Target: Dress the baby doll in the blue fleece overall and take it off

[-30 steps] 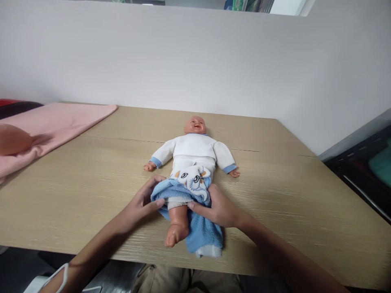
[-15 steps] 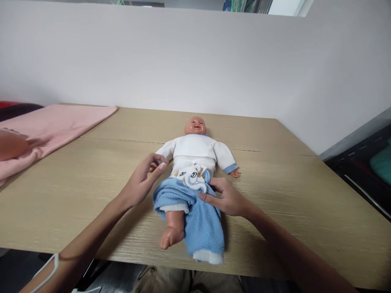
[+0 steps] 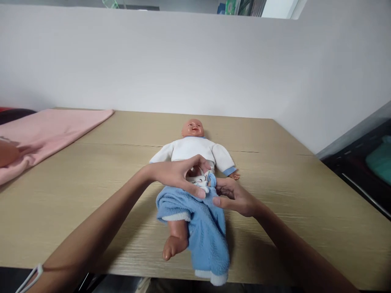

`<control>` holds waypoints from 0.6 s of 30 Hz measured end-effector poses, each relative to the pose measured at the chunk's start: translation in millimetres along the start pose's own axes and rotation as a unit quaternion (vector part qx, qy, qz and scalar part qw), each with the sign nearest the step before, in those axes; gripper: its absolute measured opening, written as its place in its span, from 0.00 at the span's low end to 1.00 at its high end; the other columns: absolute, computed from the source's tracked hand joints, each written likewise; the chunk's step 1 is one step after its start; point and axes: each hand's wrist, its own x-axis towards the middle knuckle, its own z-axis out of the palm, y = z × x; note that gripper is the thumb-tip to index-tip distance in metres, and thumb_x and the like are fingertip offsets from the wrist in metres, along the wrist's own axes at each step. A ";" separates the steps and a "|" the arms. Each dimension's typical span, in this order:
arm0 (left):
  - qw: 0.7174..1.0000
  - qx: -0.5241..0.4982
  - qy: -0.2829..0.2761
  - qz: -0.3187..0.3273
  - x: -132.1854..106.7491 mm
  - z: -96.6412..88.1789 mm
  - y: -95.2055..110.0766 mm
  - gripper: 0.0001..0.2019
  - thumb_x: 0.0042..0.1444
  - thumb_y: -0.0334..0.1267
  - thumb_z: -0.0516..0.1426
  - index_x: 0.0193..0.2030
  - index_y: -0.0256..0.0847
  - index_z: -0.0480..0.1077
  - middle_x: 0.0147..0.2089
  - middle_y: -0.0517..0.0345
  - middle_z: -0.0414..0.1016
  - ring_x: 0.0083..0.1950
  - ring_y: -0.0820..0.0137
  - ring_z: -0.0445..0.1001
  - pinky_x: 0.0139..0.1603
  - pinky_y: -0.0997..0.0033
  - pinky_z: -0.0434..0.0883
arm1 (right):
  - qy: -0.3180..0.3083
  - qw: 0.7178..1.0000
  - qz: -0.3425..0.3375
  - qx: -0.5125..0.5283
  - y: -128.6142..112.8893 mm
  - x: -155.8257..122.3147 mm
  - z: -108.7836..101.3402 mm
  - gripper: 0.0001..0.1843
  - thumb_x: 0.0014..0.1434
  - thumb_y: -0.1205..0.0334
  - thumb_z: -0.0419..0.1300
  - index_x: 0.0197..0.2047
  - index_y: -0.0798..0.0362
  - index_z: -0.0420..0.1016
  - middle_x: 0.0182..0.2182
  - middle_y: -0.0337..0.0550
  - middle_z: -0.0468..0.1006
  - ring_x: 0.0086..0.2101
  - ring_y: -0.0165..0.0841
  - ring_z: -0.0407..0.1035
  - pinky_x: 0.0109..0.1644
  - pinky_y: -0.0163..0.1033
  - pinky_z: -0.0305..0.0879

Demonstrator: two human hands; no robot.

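Observation:
A baby doll (image 3: 194, 147) in a white long-sleeved top lies on its back, head toward the wall. Blue fleece pants (image 3: 207, 232) with white cuffs and an animal-face patch at the waist are on its lower body. One bare foot (image 3: 175, 246) sticks out of a bunched leg; the other leg's cuff hangs flat, with no foot visible. My left hand (image 3: 180, 175) arches over the doll's belly, thumb and fingers apart around the waist patch. My right hand (image 3: 236, 197) holds the waistband at the doll's right-hand side in view, fingertips partly hidden by the cloth.
The wooden table (image 3: 116, 175) runs back to a white partition (image 3: 195, 65). At the left lies a pink cloth (image 3: 61, 130) with a skin-coloured rounded object (image 3: 7, 154) on it. A dark rack (image 3: 363, 171) with something teal stands beyond the right edge.
My left hand has moved right, from beside the doll's arm to over its waist. My right hand stays at the waistband, which is now more bunched. The view has shifted slightly.

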 end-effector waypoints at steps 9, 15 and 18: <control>0.983 -0.150 -0.107 -0.016 -9.4 1.2 -17.6 0.17 0.62 0.43 0.72 0.56 0.46 0.82 0.47 0.55 0.84 0.44 0.61 0.80 0.44 0.66 0.76 | 0.058 0.996 0.020 -0.065 -1.5 3.9 -3.4 0.23 0.68 0.41 0.72 0.45 0.53 0.77 0.36 0.39 0.74 0.37 0.33 0.69 0.43 0.37 0.70; 0.992 -0.117 -0.052 0.011 -18.4 14.4 -21.8 0.17 0.70 0.45 0.67 0.63 0.49 0.83 0.58 0.53 0.86 0.58 0.56 0.83 0.59 0.61 0.80 | -0.016 0.997 0.011 -0.079 -9.1 1.5 -10.2 0.19 0.70 0.44 0.71 0.42 0.53 0.79 0.36 0.38 0.73 0.38 0.33 0.68 0.47 0.39 0.67; 0.991 -0.121 -0.055 -0.020 -18.6 21.3 -27.4 0.21 0.71 0.50 0.66 0.67 0.52 0.80 0.60 0.56 0.86 0.61 0.55 0.82 0.63 0.59 0.80 | 0.008 0.999 -0.002 0.033 -6.1 -1.0 -10.7 0.23 0.67 0.40 0.73 0.43 0.53 0.77 0.34 0.36 0.70 0.35 0.31 0.64 0.40 0.35 0.62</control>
